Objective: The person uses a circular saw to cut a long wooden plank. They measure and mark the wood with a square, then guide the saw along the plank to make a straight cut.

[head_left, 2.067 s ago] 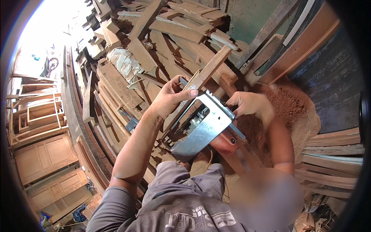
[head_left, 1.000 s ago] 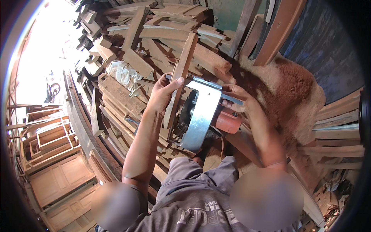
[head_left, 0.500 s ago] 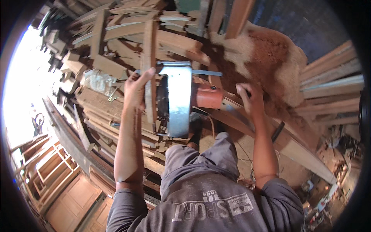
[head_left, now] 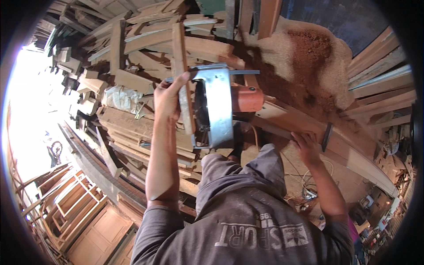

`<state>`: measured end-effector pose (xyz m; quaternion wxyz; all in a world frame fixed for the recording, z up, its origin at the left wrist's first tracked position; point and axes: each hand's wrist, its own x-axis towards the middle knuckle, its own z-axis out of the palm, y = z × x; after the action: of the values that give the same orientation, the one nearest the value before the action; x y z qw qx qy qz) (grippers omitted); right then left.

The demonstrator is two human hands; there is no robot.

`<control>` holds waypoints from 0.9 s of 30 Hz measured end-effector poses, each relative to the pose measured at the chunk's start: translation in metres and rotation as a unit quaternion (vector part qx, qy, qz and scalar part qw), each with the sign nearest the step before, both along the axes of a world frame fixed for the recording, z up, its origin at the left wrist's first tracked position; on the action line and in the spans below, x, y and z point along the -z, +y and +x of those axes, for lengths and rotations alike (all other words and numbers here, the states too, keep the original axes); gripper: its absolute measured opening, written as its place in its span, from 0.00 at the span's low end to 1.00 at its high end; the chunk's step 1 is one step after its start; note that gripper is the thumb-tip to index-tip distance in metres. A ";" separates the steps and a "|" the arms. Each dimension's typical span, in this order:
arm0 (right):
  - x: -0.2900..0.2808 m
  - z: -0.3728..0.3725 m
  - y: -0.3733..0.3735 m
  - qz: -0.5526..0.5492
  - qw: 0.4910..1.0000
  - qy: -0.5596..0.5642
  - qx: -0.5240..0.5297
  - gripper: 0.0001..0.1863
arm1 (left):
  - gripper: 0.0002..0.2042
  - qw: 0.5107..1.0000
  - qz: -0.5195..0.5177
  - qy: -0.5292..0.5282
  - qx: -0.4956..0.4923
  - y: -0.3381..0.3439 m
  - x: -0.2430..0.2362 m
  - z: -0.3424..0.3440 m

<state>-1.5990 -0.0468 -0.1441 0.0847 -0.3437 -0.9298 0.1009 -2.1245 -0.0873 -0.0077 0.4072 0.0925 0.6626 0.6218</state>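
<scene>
My left hand (head_left: 168, 97) is closed on a power saw with a shiny metal base plate (head_left: 218, 106) and an orange motor housing (head_left: 247, 98), together with a narrow wooden strip (head_left: 179, 48) lying along the plate's left side. A thin metal bar (head_left: 245, 72) sticks out from the saw's top. My right hand (head_left: 307, 148) is off the saw, its fingers spread at the edge of a long board (head_left: 353, 157). Just right of its fingertips is a dark bar-shaped piece (head_left: 327, 137) on that board.
Piled timber offcuts (head_left: 134, 42) fill the back and left. Sawdust (head_left: 309, 57) is heaped at back right beside leaning planks (head_left: 375, 86). Door panels and frames (head_left: 88, 225) stand at lower left. A cable (head_left: 309, 176) trails on the floor by my right arm.
My right hand has left the saw and moved down and right to the board, its fingers spreading. My left hand still holds the saw and strip, which have turned more upright.
</scene>
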 end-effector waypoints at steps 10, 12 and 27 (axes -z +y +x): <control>-0.019 -0.016 -0.003 0.046 0.996 -0.081 0.004 0.36 | 0.20 0.999 0.023 -0.002 0.034 0.000 -0.008 0.010; -0.013 -0.011 -0.002 0.061 0.995 -0.075 -0.015 0.35 | 0.21 0.999 0.030 0.003 0.028 0.000 -0.007 0.010; -0.010 -0.019 -0.005 0.053 0.995 0.077 -0.033 0.25 | 0.24 0.999 0.043 0.004 0.030 0.000 0.001 0.008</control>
<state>-1.6180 -0.0521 -0.1345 0.1706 -0.2991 -0.9354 0.0803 -2.1163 -0.0876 -0.0088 0.4189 0.1327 0.6336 0.6367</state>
